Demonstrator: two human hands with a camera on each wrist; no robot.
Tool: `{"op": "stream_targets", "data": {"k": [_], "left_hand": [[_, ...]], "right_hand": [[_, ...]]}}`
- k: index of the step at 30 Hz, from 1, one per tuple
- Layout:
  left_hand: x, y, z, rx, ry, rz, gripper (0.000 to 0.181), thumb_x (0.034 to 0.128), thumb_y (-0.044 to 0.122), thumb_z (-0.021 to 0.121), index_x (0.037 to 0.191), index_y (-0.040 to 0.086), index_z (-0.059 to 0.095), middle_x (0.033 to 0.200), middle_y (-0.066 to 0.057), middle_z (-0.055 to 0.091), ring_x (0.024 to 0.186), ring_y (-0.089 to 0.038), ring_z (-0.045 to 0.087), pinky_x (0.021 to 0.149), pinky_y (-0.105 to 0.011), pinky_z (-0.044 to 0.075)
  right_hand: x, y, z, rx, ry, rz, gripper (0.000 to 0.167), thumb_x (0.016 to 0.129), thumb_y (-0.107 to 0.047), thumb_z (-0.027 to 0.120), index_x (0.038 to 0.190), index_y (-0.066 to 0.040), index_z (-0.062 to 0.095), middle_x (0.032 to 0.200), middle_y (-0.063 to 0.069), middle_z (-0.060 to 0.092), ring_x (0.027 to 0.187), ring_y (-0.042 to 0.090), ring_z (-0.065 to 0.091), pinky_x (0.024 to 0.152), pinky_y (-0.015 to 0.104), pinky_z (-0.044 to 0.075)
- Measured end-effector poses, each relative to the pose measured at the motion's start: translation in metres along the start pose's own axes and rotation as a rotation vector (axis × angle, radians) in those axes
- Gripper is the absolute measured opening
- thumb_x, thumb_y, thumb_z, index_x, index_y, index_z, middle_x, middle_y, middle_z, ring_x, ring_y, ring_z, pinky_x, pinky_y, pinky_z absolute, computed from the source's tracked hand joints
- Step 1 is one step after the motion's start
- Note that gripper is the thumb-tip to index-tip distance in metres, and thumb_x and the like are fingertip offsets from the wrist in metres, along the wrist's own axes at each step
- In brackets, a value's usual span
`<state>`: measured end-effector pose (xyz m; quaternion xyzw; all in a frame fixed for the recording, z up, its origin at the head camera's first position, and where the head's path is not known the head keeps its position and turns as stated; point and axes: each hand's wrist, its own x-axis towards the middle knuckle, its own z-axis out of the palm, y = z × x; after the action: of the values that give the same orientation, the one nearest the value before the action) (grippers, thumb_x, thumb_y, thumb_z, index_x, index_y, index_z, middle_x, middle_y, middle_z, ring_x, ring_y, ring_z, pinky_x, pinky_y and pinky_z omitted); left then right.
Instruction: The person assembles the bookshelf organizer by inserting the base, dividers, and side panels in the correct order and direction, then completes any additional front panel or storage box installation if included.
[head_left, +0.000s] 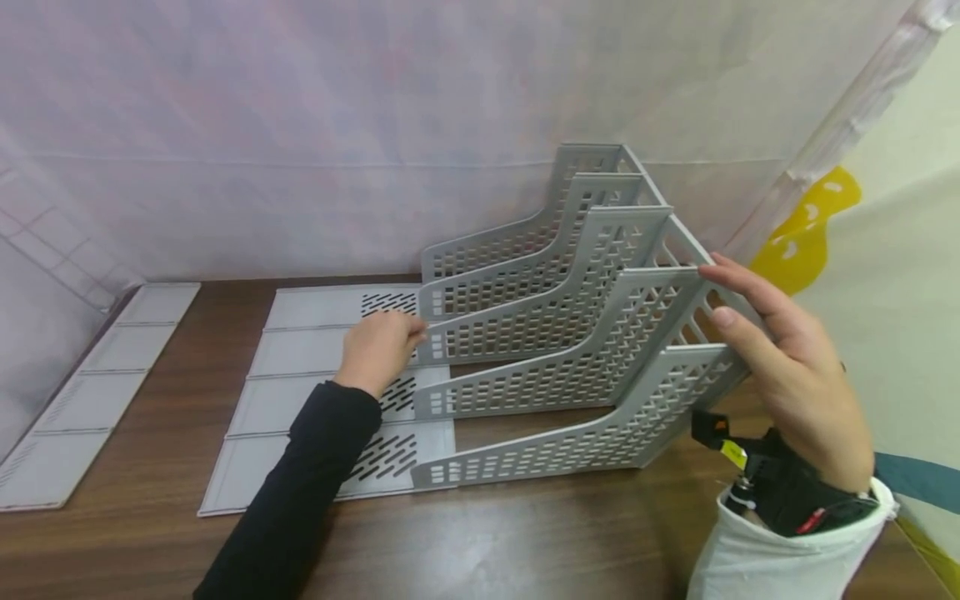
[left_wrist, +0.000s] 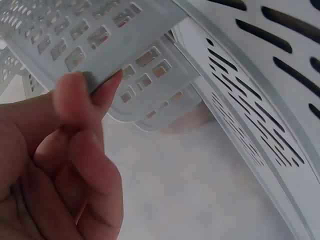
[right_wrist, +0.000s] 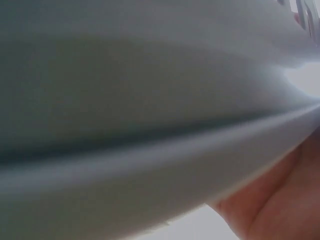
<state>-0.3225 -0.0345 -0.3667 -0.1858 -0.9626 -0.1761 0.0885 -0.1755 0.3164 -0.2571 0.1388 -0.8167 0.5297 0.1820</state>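
A grey plastic file rack [head_left: 525, 379] with several perforated upright dividers stands on the table, its tall back on the right. Grey slotted panels [head_left: 296, 354] run out to the left from the dividers' low front ends. My left hand [head_left: 378, 350] pinches the low front end of one divider [left_wrist: 115, 42] between thumb and index finger; its other fingers are curled. At the tall back, my right hand [head_left: 798, 358] holds the upper edge, with thumb and index finger over it and the other fingers hidden. A pale surface [right_wrist: 125, 90] fills most of the right wrist view, blurred and close.
Another strip of grey panels [head_left: 93, 383] lies flat at the far left of the brown wooden table [head_left: 480, 550]. A whitish sheet [head_left: 337, 142] hangs behind the table. On the right, a yellow shape [head_left: 806, 229] shows on a pale cloth.
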Motion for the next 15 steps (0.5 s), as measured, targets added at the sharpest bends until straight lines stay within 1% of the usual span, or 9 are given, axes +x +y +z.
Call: {"op": "stream_targets", "data": {"k": [4,9,12,15], "left_hand": [[-0.0017,0.0008,0.0020,-0.001,0.004,-0.014,0.019,0.0899,0.025,0.065,0.105,0.020,0.074,0.095,-0.003,0.074,0.074,-0.020,0.067,0.058,-0.034,0.051],[-0.0038,0.0029,0.0034,-0.014,-0.011,-0.021,0.020,0.0905,0.025,0.064,0.108,0.021,0.073,0.100,-0.002,0.074,0.076,-0.019,0.068,0.057,-0.032,0.051],[-0.0037,0.0035,0.0019,-0.016,-0.013,-0.026,0.021,0.0909,0.024,0.064,0.109,0.020,0.073,0.102,-0.003,0.074,0.076,-0.019,0.068,0.054,-0.030,0.049],[-0.0035,0.0027,0.0001,-0.017,-0.011,-0.036,0.021,0.0910,0.024,0.063,0.109,0.021,0.073,0.102,-0.003,0.074,0.076,-0.019,0.068,0.053,-0.029,0.048]], "right_hand": [[0.0007,0.0025,0.0004,-0.012,0.003,0.001,0.042,0.096,-0.001,0.048,0.138,-0.003,0.047,0.151,0.005,0.040,0.132,0.010,0.041,0.097,0.007,0.036],[-0.0022,0.0055,0.0003,-0.007,0.013,0.012,0.043,0.097,-0.002,0.047,0.140,-0.004,0.045,0.150,0.004,0.041,0.131,0.010,0.039,0.096,0.008,0.036],[-0.0021,0.0049,0.0005,0.030,0.013,0.012,0.043,0.097,-0.002,0.046,0.140,-0.003,0.045,0.150,0.005,0.041,0.132,0.012,0.039,0.095,0.008,0.036],[-0.0002,0.0027,0.0010,0.039,0.012,0.002,0.043,0.097,-0.002,0.047,0.140,-0.003,0.045,0.149,0.004,0.041,0.132,0.013,0.038,0.096,0.009,0.036]]}}
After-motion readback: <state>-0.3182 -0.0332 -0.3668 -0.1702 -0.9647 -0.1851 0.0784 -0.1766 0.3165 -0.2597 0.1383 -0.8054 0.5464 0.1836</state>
